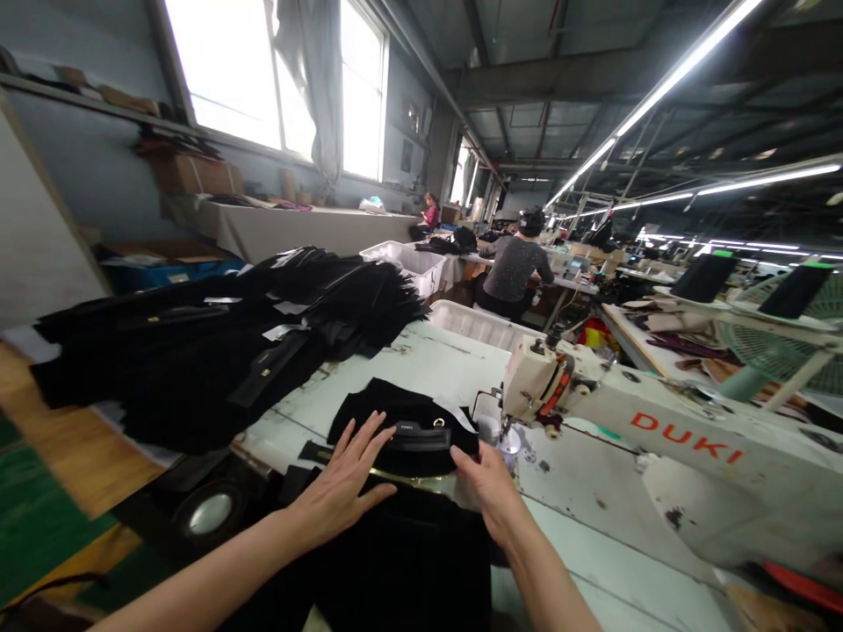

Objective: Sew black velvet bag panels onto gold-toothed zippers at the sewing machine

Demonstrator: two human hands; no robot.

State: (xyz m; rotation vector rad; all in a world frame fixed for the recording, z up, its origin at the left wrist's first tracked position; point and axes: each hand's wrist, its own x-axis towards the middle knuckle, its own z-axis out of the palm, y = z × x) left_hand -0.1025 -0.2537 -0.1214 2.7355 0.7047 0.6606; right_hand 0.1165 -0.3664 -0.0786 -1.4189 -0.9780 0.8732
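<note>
A black fabric piece (pixel 359 408) lies on the pale sewing table, with a dark zip pocket (pixel 421 441), a small ring (pixel 438 423) and a white strip (pixel 454 411) on it. My left hand (pixel 346 483) rests flat on its left side, fingers spread. At the right edge my right hand (pixel 493 496) grips the fabric, thumb on top and the other fingers partly hidden. A gold-toothed zipper (pixel 418 481) runs between both hands, along the near side of the piece. The sewing machine's head (pixel 536 377) stands just beyond my right hand. More black fabric (pixel 401 562) hangs toward me.
A large heap of black fabric pieces (pixel 184 360) covers the table's left side. White plastic bins (pixel 478 325) stand behind the table. The machine arm (pixel 685 430) fills the right, with black thread spools (pixel 704 276) above it. A person (pixel 517 268) sits farther back.
</note>
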